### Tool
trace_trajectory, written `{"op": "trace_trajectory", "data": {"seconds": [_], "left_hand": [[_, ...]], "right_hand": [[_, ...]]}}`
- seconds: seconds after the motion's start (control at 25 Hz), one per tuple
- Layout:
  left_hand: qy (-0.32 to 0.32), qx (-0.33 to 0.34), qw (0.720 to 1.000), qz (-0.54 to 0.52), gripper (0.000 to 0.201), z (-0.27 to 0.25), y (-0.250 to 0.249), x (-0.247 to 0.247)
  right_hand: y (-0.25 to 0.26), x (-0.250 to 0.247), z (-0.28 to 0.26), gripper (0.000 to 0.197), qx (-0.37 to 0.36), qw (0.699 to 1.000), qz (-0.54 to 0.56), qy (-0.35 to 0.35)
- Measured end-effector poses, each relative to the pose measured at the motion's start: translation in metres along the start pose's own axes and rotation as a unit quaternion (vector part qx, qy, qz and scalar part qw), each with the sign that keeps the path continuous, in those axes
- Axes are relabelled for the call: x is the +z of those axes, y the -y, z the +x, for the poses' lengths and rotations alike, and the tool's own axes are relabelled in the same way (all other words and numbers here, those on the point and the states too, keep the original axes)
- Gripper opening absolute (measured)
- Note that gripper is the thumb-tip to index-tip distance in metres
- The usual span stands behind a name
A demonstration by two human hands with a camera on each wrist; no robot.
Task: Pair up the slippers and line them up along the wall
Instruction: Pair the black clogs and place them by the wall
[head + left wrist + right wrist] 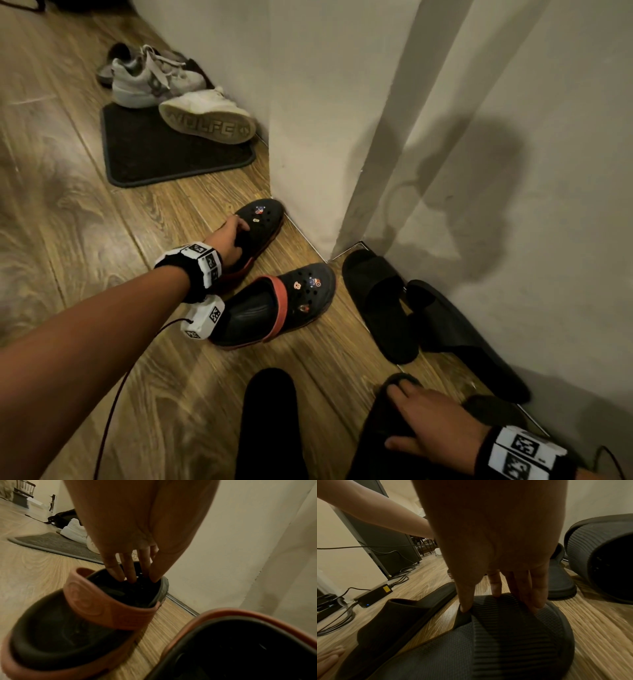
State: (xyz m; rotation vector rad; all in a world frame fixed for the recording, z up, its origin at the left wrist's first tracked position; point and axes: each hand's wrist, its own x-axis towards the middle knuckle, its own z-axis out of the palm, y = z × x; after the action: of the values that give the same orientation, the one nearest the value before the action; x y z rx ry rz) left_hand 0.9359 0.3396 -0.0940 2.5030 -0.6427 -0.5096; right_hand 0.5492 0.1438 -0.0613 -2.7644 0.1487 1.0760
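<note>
My left hand [236, 236] [142, 578] reaches into a black clog [267, 216] [51, 635] with charms and an orange strap, toe at the wall corner. Its fingertips are tucked in the opening, gripping the upper's edge. The matching clog [301, 294] [240, 642] lies beside it. Two black slides [373, 308] [459, 332] lie crookedly by the wall. My right hand [411, 418] [496, 601] holds a dark grey ribbed slipper [373, 431] [513, 642] by its strap, thumb under the edge, fingers on top. Another dark slipper [270, 421] [393, 615] lies to its left.
White sneakers [150, 78] [209, 116] sit on and behind a dark doormat [171, 157] by the wall [308, 154]. In the right wrist view a power adapter [373, 596] with cables lies on the wood floor. A bare foot [329, 658] shows at the lower left.
</note>
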Motion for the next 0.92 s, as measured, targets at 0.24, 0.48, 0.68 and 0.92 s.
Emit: {"op": "trace_trajectory", "data": {"seconds": [0.24, 0.48, 0.68, 0.92], "left_hand": [[0.083, 0.052, 0.960, 0.263, 0.082, -0.034, 0.001, -0.002], [0.027, 0.002, 0.974, 0.224, 0.062, -0.036, -0.003, 0.026], [0.027, -0.047, 0.980, 0.189, 0.073, -0.008, 0.007, 0.021], [0.025, -0.010, 0.992, 0.127, 0.040, 0.002, 0.024, 0.021]], "right_hand": [[0.006, -0.004, 0.008, 0.065, 0.001, 0.999, -0.016, -0.042], [0.023, -0.018, 0.026, 0.056, -0.007, 0.994, -0.061, -0.090], [0.022, -0.013, 0.029, 0.054, 0.001, 0.995, -0.055, -0.088], [0.014, -0.003, 0.024, 0.048, 0.018, 0.996, -0.038, -0.085]]}}
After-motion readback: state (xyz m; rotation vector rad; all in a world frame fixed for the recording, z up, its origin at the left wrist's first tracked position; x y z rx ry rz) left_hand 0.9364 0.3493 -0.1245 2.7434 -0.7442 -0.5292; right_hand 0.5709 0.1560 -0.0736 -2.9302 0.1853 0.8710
